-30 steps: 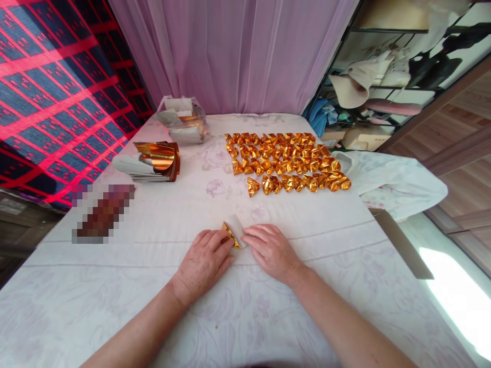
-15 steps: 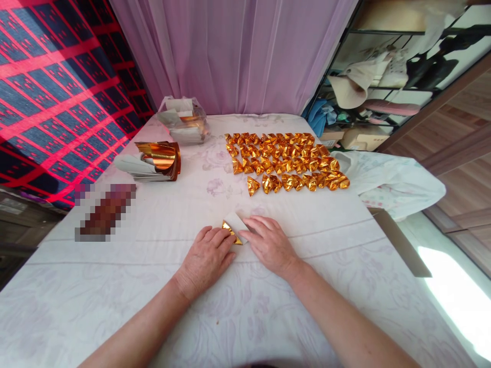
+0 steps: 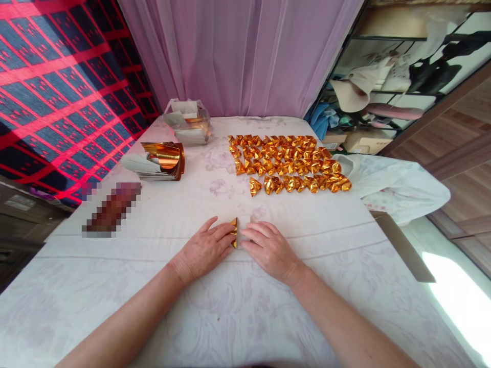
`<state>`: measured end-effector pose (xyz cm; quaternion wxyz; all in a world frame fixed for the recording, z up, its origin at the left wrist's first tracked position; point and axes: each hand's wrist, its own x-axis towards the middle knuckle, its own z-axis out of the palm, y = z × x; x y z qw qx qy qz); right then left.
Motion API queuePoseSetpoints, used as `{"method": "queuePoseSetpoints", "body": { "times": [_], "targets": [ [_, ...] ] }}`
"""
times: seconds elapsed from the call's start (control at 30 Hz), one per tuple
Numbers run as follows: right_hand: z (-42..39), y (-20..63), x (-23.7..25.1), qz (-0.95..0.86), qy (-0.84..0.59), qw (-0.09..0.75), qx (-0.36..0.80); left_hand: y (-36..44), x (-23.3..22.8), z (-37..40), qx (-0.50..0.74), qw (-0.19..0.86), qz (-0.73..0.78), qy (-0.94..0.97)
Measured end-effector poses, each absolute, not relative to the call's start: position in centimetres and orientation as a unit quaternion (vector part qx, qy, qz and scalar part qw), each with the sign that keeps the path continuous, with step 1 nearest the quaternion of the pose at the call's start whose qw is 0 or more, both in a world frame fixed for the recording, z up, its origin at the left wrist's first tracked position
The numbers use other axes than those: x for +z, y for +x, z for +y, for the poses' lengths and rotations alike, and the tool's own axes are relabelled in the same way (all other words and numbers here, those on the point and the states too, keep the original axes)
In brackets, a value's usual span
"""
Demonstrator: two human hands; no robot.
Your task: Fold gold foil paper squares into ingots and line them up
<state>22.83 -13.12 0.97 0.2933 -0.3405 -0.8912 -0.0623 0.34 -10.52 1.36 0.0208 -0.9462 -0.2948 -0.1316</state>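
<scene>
A pixelated brown patch (image 3: 111, 208) at centre left of the frame hides whatever lies there, and our fingers cover most of the small gold foil sheet (image 3: 235, 231), so we cannot make out its fold. The sheet sits just below the frame's centre on the white worktop (image 3: 161, 286), pinched between our left hand (image 3: 203, 250) and right hand (image 3: 270, 250), fingertips nearly meeting. Rows of folded gold pieces (image 3: 287, 162) lie well above.

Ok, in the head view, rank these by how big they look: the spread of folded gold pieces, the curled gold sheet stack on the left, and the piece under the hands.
1. Spread of folded gold pieces, widest by far.
2. Curled gold sheet stack, though it lies farther from the camera than the third.
3. Piece between the left hand and right hand, the gold paper piece, smallest, partly covered.
</scene>
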Motion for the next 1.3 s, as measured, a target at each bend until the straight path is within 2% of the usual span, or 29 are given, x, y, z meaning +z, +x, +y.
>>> {"method": "queuePoseSetpoints", "body": {
  "times": [0.13,0.33,0.53,0.87,1.3],
  "targets": [
    [-13.2,22.7,0.8,-0.897,-0.334,0.289,-0.013,0.5,1.3,-10.0,-0.119,0.003,-0.278,-0.953],
    [-12.8,23.2,0.2,-0.863,-0.39,0.314,0.066,0.8,1.0,-10.9,-0.125,0.037,-0.278,-0.952],
    [-12.6,23.0,0.2,-0.844,-0.43,0.304,0.101,0.3,0.9,-11.2,-0.125,-0.019,-0.293,-0.948],
    [-11.7,22.6,0.3,-0.821,-0.481,0.288,0.112,-0.2,1.2,-11.6,-0.125,-0.066,-0.303,-0.942],
    [-11.9,21.8,0.4,-0.786,-0.514,0.317,0.135,-0.4,1.3,-11.8,-0.117,-0.08,-0.31,-0.94]
  ]
}}
